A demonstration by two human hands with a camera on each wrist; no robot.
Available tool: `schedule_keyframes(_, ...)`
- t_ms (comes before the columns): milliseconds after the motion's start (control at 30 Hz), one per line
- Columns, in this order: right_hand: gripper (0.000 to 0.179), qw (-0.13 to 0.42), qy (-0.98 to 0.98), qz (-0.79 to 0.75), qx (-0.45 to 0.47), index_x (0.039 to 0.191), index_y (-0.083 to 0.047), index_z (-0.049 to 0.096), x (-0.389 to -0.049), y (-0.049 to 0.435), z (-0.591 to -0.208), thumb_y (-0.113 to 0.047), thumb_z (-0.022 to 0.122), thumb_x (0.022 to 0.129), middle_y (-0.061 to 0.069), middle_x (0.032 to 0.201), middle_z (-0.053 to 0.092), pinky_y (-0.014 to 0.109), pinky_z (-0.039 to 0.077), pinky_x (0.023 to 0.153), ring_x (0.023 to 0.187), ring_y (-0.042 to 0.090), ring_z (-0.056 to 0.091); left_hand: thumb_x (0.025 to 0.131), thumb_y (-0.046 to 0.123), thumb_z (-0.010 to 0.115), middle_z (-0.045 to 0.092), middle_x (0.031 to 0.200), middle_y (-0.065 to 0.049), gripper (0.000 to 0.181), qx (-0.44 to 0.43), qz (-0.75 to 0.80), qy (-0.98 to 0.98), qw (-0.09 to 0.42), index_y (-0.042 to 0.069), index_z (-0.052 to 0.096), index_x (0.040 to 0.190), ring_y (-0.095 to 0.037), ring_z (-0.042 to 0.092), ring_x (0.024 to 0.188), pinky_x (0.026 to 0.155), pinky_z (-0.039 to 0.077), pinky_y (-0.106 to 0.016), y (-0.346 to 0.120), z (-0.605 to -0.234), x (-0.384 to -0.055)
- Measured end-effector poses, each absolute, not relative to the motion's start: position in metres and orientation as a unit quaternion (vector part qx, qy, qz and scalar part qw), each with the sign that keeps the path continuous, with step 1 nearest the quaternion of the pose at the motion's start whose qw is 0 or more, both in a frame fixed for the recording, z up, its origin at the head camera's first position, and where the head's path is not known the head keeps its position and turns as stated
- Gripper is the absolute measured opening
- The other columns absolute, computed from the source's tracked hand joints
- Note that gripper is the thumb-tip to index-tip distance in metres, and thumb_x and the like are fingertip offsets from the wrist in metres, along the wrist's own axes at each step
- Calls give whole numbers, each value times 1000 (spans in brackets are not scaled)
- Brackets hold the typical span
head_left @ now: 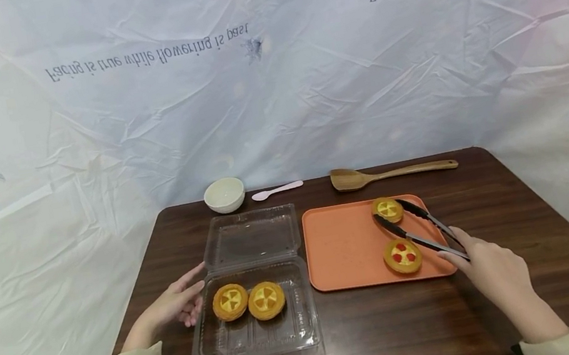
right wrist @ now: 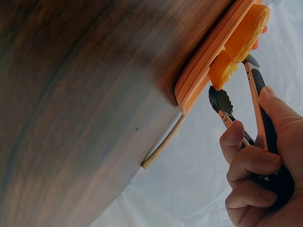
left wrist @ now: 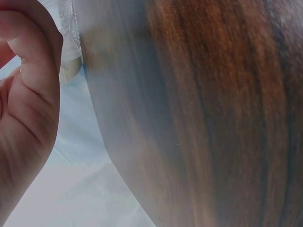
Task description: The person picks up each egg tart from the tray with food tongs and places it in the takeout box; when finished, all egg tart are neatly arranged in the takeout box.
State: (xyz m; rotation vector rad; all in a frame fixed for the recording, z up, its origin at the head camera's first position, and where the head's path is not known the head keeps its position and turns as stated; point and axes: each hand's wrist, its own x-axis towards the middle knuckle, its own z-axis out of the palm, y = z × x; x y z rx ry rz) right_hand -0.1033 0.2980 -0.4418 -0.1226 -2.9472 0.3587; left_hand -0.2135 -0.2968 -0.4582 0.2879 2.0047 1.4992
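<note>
Tarts: two in clamshell (head_left: 257, 334), two on tray (head_left: 343, 249).

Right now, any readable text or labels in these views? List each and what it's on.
"Fading is true while flowering is past": backdrop sheet, upper left, mirrored.
"Fading is true while flowering is past": same sheet, upper right, mirrored.
Cut-off characters at the sheet's left edge: unreadable.
Tray, clear container, tongs: no text.

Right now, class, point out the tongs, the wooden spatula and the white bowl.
tongs (head_left: 423, 228), head view, middle of the arms
wooden spatula (head_left: 349, 179), head view, its blade
white bowl (head_left: 224, 195), head view, outer wall
</note>
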Motion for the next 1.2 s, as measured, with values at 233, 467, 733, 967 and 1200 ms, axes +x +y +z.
schedule_keyframes(233, 76, 97, -988, 117, -42, 138, -6, 47, -101, 298, -439, -64, 54, 88, 10, 72, 59, 34, 29, 38, 46, 19, 42, 106, 27, 39, 54, 69, -7, 63, 110, 570, 752, 311, 14, 2, 156, -16, 53, 51, 48, 50, -29, -297, -460, -214)
schedule_keyframes(467, 79, 95, -987, 121, -42, 140, -9, 46, -98, 291, -428, -68, 49, 88, 10, 72, 59, 34, 29, 37, 46, 19, 42, 106, 28, 39, 55, 69, -6, 63, 107, 569, 755, 309, 15, 3, 156, -16, 53, 51, 48, 50, -29, -297, -459, -215)
schedule_keyframes(733, 80, 96, -987, 123, -26, 142, -11, 47, -94, 276, -415, -68, 50, 87, 6, 70, 58, 32, 27, 38, 44, 17, 38, 106, 30, 40, 54, 69, -7, 63, 99, 566, 759, 305, 18, 5, 156, -17, 52, 51, 48, 49, -29, -299, -462, -216)
schedule_keyframes(967, 79, 80, -986, 149, -7, 143, -15, 46, -88, 261, -403, -69, 51, 86, 0, 63, 52, 32, 26, 37, 44, 17, 38, 106, 29, 41, 54, 70, -7, 63, 97, 564, 762, 304, 17, 5, 156, -17, 52, 51, 48, 49, -29, -299, -461, -214)
schedule_keyframes(1200, 79, 82, -985, 153, 6, 140, -17, 51, -84, 246, -396, -72, 50, 84, 7, 80, 64, 32, 27, 38, 49, 17, 41, 106, 28, 39, 54, 69, -7, 62, 103, 566, 760, 304, 16, 4, 156, -17, 53, 51, 48, 49, -29, -299, -460, -214)
